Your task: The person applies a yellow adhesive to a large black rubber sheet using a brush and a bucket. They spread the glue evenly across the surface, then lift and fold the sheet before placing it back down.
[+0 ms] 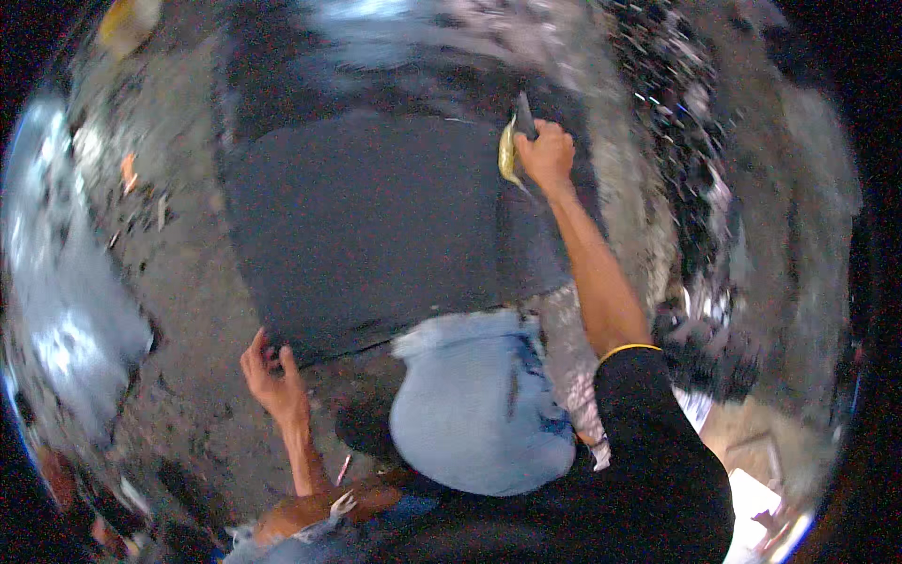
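Observation:
A large dark sheet (366, 207) lies flat on the ground before me; I cannot tell its material. Near its far right part, my right hand (548, 155) is closed round a tool (508, 150) with a curved yellow part and a dark pointed part. Blur and my fingers hide what kind of tool it is. My left hand (275, 376) is at the sheet's near left corner, fingers apart and slightly curled, with nothing seen in it. Whether its fingertips touch the sheet is unclear.
My knee in light blue jeans (479, 404) is at the sheet's near edge. Shiny dark material (376, 47) lies beyond. To the left is a shiny grey-blue sheet (75, 329) on the rough ground, with an orange scrap (129, 174). Dark, glinting debris (686, 141) lines the right.

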The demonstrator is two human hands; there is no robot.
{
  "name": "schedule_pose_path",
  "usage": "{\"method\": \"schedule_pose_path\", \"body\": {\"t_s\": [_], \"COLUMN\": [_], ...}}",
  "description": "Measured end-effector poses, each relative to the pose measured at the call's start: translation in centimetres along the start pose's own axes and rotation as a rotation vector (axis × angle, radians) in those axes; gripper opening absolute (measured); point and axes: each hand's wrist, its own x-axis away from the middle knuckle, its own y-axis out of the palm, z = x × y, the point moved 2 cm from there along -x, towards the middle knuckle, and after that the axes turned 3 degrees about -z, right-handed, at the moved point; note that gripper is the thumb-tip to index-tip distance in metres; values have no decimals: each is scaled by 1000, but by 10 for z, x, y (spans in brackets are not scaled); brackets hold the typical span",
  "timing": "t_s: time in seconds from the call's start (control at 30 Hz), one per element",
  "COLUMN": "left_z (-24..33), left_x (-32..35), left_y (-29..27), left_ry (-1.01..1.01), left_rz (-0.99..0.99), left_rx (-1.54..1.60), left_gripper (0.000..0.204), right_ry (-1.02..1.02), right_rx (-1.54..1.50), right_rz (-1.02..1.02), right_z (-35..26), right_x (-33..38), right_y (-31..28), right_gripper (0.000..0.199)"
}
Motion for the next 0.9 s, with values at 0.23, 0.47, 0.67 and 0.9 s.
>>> {"method": "schedule_pose_path", "body": {"t_s": [0.23,0.47,0.67,0.9], "left_z": [13,40,22,1], "left_x": [-7,-4,-5,6], "left_y": [-7,-24,-12,14], "left_ry": [-190,-38,-113,-362], "left_rz": [-149,-145,-133,-95], "left_rx": [111,183,181,340], "left_gripper": [26,22,23,21], "right_ry": [-373,-775,-1014,-1746], "right_rx": [-123,-70,-279,-479], "right_rz": [-200,-98,-373,-354], "right_z": [-245,-339,-351,-366], "right_x": [4,34,56,0], "right_y": [6,53,14,28], "right_gripper": [44,47,30,35]}}
